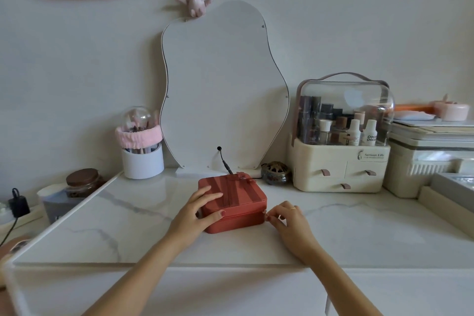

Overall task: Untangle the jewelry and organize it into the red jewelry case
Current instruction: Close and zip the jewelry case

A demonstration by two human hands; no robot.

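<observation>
Both forearms entered from the near edge of the marble tabletop (pixel 128 215) and reached toward its middle. Our left hand (pixel 197 209) rested on the red jewelry case (pixel 238 200), with straight fingers flat on the lid and the thumb against the front wall; it steadied the case and did not clamp it. Our right hand (pixel 287 218) was at the near right corner of the case, thumb and forefinger pinched together on what we judged to be the zipper pull (pixel 266 214); the pull was too small to confirm.

The case stood shut, centred on the tabletop, between its near edge and the wavy mirror (pixel 223 84) at the far edge. No jewelry was visible anywhere on the tabletop, so we could not tell where the tangled pieces lay; they may have been inside the case.

We judged the task to be at its first step: opening the case. Unzipping, lifting the lid, untangling and sorting into compartments all remained.

At the far right edge stood a cosmetics organizer (pixel 341 156); at the far left edge, a brush holder (pixel 142 159).
</observation>
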